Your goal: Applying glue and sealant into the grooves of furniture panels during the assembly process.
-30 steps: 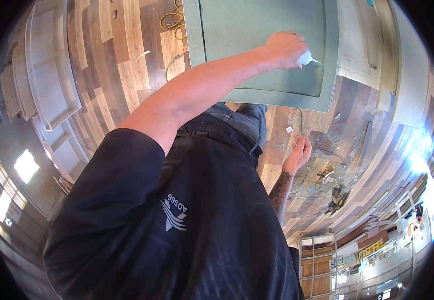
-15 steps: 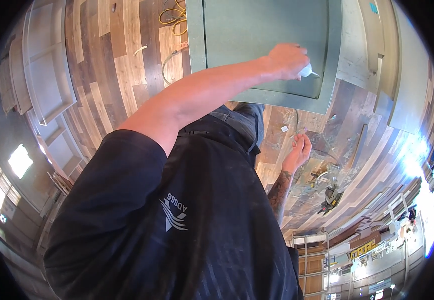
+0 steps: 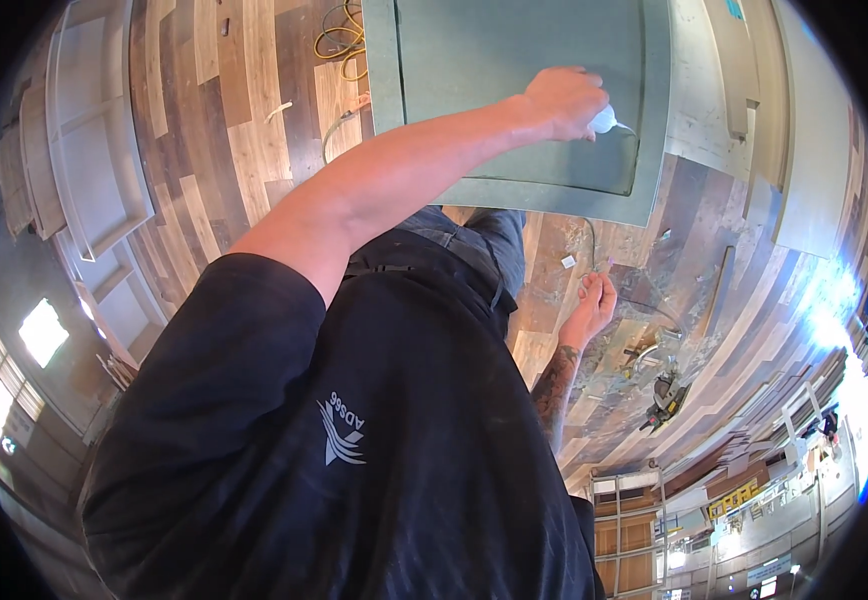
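Observation:
A grey-green framed panel (image 3: 514, 50) with a recessed middle lies in front of me, at the top of the view. My left hand (image 3: 564, 102) reaches across it, fingers wrapped round a small white squeeze bottle (image 3: 603, 121). The bottle's thin nozzle points right, at the groove along the panel's right side; whether it touches cannot be told. Off the panel's near edge, my right hand (image 3: 594, 300) hangs above the floor with its fingers curled together. What those fingers hold, if anything, is too small to make out.
A yellow coiled hose (image 3: 344, 45) lies left of the panel on the wood-plank floor (image 3: 244, 130). Pale boards (image 3: 814, 150) stand at the right. A power saw (image 3: 666, 400) sits on the floor at lower right. White open cabinet frames (image 3: 104, 140) stand along the left.
My left hand and the bottle have moved a little farther from me along the panel's right groove. The right hand keeps nearly the same place and its fingers stay curled.

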The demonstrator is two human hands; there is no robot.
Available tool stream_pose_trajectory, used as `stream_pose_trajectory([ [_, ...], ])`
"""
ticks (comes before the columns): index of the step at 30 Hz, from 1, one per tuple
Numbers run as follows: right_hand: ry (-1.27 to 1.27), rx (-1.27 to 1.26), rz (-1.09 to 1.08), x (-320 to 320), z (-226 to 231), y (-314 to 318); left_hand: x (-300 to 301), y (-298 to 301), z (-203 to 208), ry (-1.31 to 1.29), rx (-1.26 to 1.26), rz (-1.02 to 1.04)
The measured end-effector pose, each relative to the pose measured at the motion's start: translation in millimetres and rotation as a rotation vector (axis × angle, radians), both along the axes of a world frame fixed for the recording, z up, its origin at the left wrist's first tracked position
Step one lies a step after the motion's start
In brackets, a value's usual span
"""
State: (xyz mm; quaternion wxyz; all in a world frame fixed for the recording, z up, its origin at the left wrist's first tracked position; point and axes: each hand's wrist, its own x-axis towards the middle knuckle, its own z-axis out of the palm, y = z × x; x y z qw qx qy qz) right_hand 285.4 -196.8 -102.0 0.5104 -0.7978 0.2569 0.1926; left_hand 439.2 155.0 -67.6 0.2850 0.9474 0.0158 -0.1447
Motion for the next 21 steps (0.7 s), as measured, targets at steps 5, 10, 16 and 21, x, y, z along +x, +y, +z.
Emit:
stream_pose_trajectory([
  [5,0.013,0.011,-0.011,-3,-2,3,1,3,-4,-0.004,0.027,0.003],
  [10,0.008,0.009,-0.003,2,-3,4,3,4,-5,-0.01,0.013,0.021],
  [16,0.021,0.029,-0.014,-1,-5,0,8,6,0,0.024,0.004,0.021],
  [21,0.023,0.015,-0.019,0,-3,3,11,10,1,0.016,0.027,0.023],
])
